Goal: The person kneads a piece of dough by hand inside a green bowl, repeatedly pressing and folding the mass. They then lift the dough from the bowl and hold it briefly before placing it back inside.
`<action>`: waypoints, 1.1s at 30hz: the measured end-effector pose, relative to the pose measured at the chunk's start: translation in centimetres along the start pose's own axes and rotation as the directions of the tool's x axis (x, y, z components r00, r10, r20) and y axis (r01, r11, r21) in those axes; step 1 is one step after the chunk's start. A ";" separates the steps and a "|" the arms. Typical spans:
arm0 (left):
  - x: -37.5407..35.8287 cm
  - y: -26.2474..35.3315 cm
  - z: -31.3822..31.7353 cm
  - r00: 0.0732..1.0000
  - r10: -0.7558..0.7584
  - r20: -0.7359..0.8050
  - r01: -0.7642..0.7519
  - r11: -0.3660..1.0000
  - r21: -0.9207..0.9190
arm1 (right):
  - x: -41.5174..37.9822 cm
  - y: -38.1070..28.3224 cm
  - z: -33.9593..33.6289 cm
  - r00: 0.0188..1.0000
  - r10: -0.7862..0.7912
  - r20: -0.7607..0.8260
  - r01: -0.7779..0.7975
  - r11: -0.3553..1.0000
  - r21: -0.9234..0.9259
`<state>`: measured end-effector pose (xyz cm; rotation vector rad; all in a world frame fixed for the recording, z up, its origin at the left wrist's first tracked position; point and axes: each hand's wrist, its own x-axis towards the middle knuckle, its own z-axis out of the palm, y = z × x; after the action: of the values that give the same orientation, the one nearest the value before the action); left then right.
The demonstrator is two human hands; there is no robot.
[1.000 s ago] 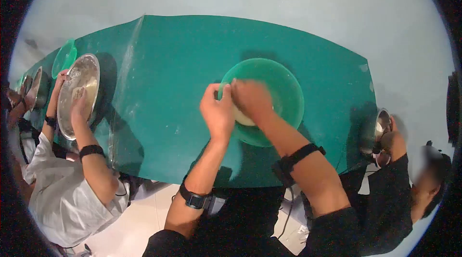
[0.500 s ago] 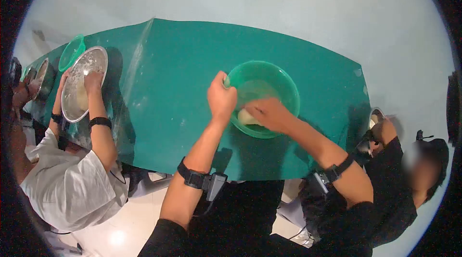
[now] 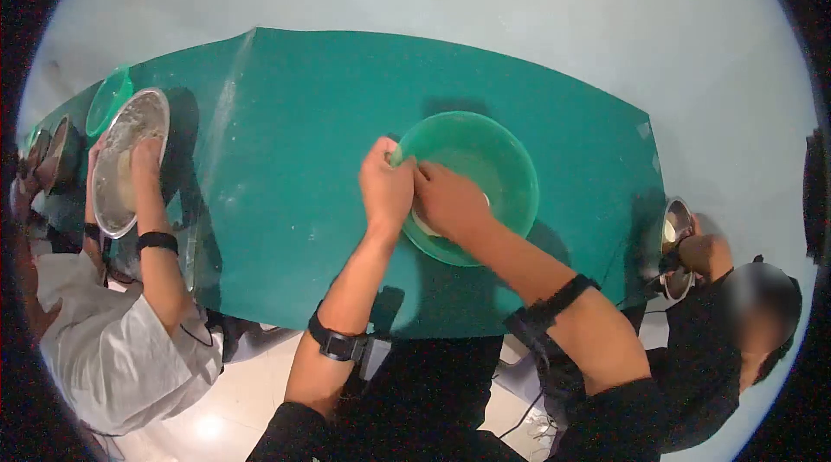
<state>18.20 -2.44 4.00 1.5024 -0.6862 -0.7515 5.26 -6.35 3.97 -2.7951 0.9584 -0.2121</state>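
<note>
A green plastic bowl (image 3: 526,159) stands before me on the green table. My left hand (image 3: 386,193) is closed around its left rim, thumb on top. Inside the bowl, my right hand (image 3: 454,206) has curled fingers against a lump of pale dough (image 3: 422,225). Most of the dough is hidden beneath that hand, with only slivers showing at its edges. The right fingertips are close to my left hand at the bowl's left wall.
The green table (image 3: 303,133) has a whitish streak on its left. There, a person in a white shirt (image 3: 121,349) works dough in a metal bowl (image 3: 160,107), near another green bowl (image 3: 108,103). At right, a person in black (image 3: 692,375) handles metal bowls (image 3: 678,211).
My right hand has moved left inside the bowl, toward my left hand, and now covers more of the dough. My left hand keeps its grip on the rim.
</note>
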 end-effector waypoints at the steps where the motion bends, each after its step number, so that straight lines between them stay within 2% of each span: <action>1: -0.1 0.1 -0.1 0.999 -0.036 0.009 0.036 0.999 -0.034 | 0.2 0.2 0.2 1.000 0.009 0.002 -0.009 1.000 -0.021; 3: 0.2 0.1 -0.3 0.999 -0.046 0.021 0.046 0.999 -0.002 | 1.3 0.3 0.0 1.000 0.014 0.002 -0.014 0.998 -0.060; 4: 0.3 -0.1 -0.4 0.998 -0.054 0.021 0.053 0.998 0.016 | 1.9 0.2 -0.3 0.997 0.079 -0.010 -0.080 0.995 -0.067; 7: 0.1 -0.8 -0.2 0.989 0.136 -0.049 -0.133 0.989 0.069 | 3.2 0.3 0.2 0.961 0.264 -0.086 -0.269 0.962 -0.055; 8: 0.1 -0.8 -0.3 0.993 0.114 -0.041 -0.110 0.990 0.087 | 3.6 0.5 0.7 0.933 0.330 -0.144 -0.337 0.941 -0.029; 12: -0.2 0.2 -0.6 0.997 0.078 -0.020 -0.073 0.980 0.184 | 4.5 0.6 0.3 0.758 0.580 -0.298 -0.561 0.813 0.153; 15: 0.5 0.4 -0.3 0.989 0.151 -0.005 -0.145 0.959 0.242 | 3.3 1.2 0.6 0.680 0.677 -0.282 -0.585 0.732 0.349; 17: 0.7 0.0 -0.6 0.985 0.170 0.014 -0.166 0.941 0.294 | 1.4 2.1 -0.7 0.858 0.508 -0.075 -0.434 0.796 0.422; 18: 0.9 0.0 -0.7 0.986 0.164 0.042 -0.168 0.928 0.332 | 0.5 2.4 -1.5 0.917 0.398 0.024 -0.362 0.804 0.471; 21: 1.4 0.0 -0.7 0.976 0.177 0.127 -0.212 0.904 0.371 | -1.3 1.2 -7.0 0.968 0.153 0.198 -0.211 0.925 0.317; 24: 2.1 -0.4 -0.7 0.962 0.196 0.193 -0.260 0.878 0.402 | -2.3 2.0 -8.0 0.967 -0.025 0.253 -0.028 0.979 0.203; 27: 2.9 -0.9 -1.0 0.943 0.240 0.230 -0.319 0.848 0.423 | -1.7 2.2 -8.5 0.932 0.025 0.362 -0.125 0.959 0.255; 28: 2.9 -1.0 -1.1 0.937 0.257 0.235 -0.337 0.839 0.427 | -1.7 2.2 -8.6 0.934 0.062 0.353 -0.178 0.934 0.308; 30: 2.8 -0.3 -1.7 0.942 0.151 0.299 -0.276 0.856 0.437 | -2.0 2.3 -8.6 0.930 0.131 0.344 -0.276 0.868 0.413; 31: 2.7 -0.1 -2.1 0.940 0.095 0.327 -0.242 0.862 0.446 | -2.0 3.4 -7.7 0.932 0.081 0.352 -0.256 0.836 0.486; 33: 2.4 -0.2 -1.9 0.939 0.159 0.303 -0.285 0.854 0.434 | -1.3 5.5 -6.1 0.936 -0.016 0.351 -0.220 0.751 0.622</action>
<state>21.18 -3.14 3.75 1.7365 -1.2966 -0.6275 -0.18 -10.54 8.60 -2.0306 0.7566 -0.0333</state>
